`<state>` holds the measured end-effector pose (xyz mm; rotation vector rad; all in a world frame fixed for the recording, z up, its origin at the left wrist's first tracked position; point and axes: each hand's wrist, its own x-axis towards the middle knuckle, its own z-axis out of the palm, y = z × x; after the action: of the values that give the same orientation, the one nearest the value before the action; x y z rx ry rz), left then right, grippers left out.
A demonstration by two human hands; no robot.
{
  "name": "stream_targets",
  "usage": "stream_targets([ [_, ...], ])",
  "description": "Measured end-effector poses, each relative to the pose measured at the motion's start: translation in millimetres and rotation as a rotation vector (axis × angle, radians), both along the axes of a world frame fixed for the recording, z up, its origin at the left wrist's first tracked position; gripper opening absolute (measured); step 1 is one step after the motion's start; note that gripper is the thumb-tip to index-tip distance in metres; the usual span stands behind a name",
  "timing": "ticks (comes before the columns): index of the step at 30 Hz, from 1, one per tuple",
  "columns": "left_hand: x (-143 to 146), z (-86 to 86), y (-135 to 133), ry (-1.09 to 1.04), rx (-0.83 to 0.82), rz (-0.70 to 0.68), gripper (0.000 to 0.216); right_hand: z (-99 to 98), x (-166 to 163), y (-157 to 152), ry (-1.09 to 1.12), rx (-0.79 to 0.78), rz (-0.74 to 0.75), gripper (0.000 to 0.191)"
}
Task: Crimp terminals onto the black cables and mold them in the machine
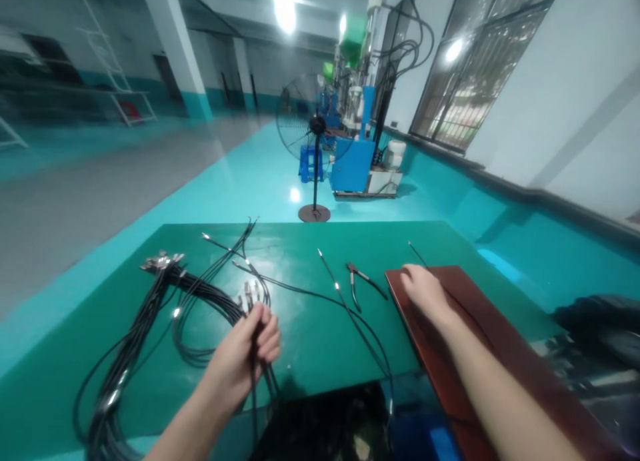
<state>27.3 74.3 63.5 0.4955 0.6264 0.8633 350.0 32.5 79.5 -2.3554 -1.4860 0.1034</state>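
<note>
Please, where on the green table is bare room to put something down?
Bare green table lies between the left hand and the brown board, and along the far edge beyond the pliers. The left side is crowded with black cables; the right hand rests on the board.

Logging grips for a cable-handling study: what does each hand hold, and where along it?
The left hand grips a few black cables just below their metal ends. The right hand holds nothing, resting on the brown board.

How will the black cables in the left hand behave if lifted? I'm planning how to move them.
The black cables would probably flop and sag, since they already curl in loose loops across the green table. Their metal ends would likely dangle and swing. Gripped by the left hand, strands may tangle.
</note>
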Motion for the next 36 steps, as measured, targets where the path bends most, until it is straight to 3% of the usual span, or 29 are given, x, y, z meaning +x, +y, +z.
stream_targets([
  [2,-15,6.2,9,-0.097,-0.063,-0.008,0.027,-6.8,45,6,-0.093,-0.064,-0.139,0.032],
  [5,-34,16.2,21,-0.138,-0.068,0.068,0.028,-18.9,87,9,-0.158,-0.140,-0.262,0.032],
  [10,-51,22.3,35,-0.094,0.004,0.260,0.025,-18.6,107,25,-0.108,-0.167,-0.268,0.022],
  [12,-48,15.8,38,-0.041,0.014,0.281,0.018,-12.3,88,33,-0.065,-0.115,-0.172,0.020],
  [14,-38,6.1,37,0.029,0.018,0.256,0.017,-7.2,50,33,-0.021,-0.038,-0.017,0.018],
  [16,-25,-2.8,34,0.092,0.041,0.200,0.023,-5.5,-2,26,0.011,0.049,0.190,0.017],
  [18,-14,-8.0,29,0.128,0.072,0.138,0.031,-6.4,-53,13,-0.010,0.222,0.509,0.014],
  [21,-8,-8.3,22,0.105,0.117,0.093,0.040,-10.5,-107,-7,-0.110,0.427,0.745,0.009],
  [27,-35,-5.4,9,0.062,0.184,0.168,0.038,-25.1,-137,-18,-0.194,0.492,0.893,0.008],
  [36,-66,-21.5,-2,0.149,0.220,0.252,0.028,-52.6,-162,-24,-0.173,0.405,0.856,0.010],
])
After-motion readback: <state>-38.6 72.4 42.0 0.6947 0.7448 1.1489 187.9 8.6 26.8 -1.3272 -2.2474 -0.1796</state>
